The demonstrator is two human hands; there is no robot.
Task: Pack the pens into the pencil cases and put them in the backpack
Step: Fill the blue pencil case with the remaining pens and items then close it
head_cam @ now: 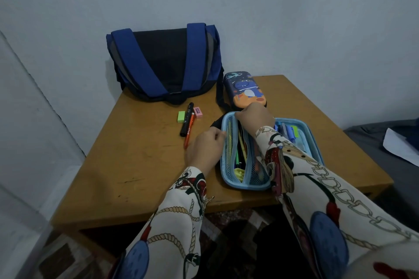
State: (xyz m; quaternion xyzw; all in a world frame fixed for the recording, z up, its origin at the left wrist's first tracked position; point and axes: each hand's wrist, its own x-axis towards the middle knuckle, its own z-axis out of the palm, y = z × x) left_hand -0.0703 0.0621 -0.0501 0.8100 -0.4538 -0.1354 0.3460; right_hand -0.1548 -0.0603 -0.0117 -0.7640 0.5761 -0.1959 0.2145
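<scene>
**Both hands on the open case**

I see my left hand [205,150] pinching the near-left rim of the open blue pencil case [229,175], right hand [254,115] curled over its far edge. Two pens [187,125] lie on the worktop [136,165] just left; backpack [164,63] beyond.

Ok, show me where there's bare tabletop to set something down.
Bare: the table left of the left hand, and its right edge past the open pencil case. Crowded: between the backpack and the case, where pens and erasers lie.
</scene>
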